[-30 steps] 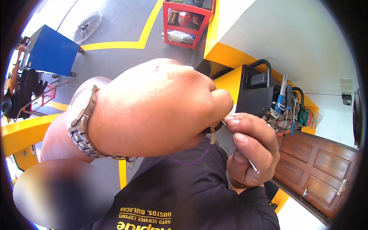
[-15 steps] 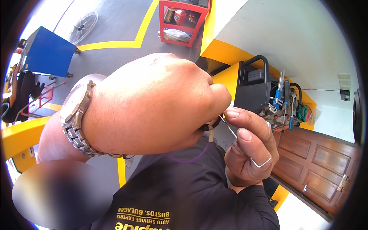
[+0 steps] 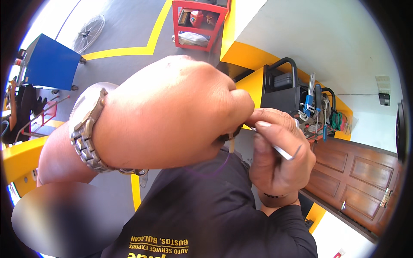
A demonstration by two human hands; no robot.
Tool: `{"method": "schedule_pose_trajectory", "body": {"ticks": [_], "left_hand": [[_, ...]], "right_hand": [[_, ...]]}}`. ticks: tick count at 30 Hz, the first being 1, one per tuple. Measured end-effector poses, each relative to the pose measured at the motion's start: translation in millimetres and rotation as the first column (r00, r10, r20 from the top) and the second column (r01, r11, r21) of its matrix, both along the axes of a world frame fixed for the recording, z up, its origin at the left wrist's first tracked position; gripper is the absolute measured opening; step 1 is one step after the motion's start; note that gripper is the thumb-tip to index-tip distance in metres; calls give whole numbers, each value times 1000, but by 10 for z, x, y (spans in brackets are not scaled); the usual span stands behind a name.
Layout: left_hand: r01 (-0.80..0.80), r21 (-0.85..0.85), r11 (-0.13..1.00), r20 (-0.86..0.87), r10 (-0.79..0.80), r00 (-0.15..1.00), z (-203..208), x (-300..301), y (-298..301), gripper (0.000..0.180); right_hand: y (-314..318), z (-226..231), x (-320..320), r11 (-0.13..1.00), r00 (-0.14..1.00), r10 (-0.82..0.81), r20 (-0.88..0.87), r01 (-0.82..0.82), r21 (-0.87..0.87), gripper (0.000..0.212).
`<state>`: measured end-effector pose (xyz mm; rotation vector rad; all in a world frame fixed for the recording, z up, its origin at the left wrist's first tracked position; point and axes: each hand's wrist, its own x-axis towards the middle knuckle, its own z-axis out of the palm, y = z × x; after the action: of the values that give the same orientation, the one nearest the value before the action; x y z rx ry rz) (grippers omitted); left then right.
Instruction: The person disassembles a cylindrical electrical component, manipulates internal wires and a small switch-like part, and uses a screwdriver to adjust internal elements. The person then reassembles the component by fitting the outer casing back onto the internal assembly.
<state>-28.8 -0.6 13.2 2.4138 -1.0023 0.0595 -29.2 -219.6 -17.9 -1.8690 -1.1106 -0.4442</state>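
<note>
My left hand, a metal-band watch on its wrist, reaches across the middle with its back up and its fingers curled. From under it shows a small dark part with a cream-coloured piece sticking down. A thin purple wire loops below, in front of the black shirt. My right hand pinches a thin, bent silver metal tool. Its fingertips meet the left hand's knuckles, so the tool's far tip and the contact point are mostly hidden.
A blue wheeled cabinet stands at the far left, above a yellow rail. At the top is a red shelf trolley. To the right are a black case, blue-handled tools and a wooden door.
My right hand has shifted up against the left, and its fingers have rolled, turning the metal tool. The left hand keeps nearly the same pose.
</note>
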Motion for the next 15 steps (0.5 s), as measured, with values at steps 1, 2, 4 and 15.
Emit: {"method": "schedule_pose_trajectory", "body": {"ticks": [1,2,4,15], "left_hand": [[3,-4,1000,-13,-3,1000,22,-25,2,36],[6,-7,1000,-25,-6,1000,45,-44,8,36],[33,-16,999,-52,-34,998,31,12,22,37],[73,-30,997,-46,-75,996,34,7,47,40]], "right_hand": [[-2,-9,1,999,1000,18,-25,-17,33,28],[-6,-15,5,997,998,38,-47,-35,68,27],[-51,-10,-8,998,998,33,-47,-31,54,27],[-95,-100,53,984,984,114,-133,-93,153,29]]}}
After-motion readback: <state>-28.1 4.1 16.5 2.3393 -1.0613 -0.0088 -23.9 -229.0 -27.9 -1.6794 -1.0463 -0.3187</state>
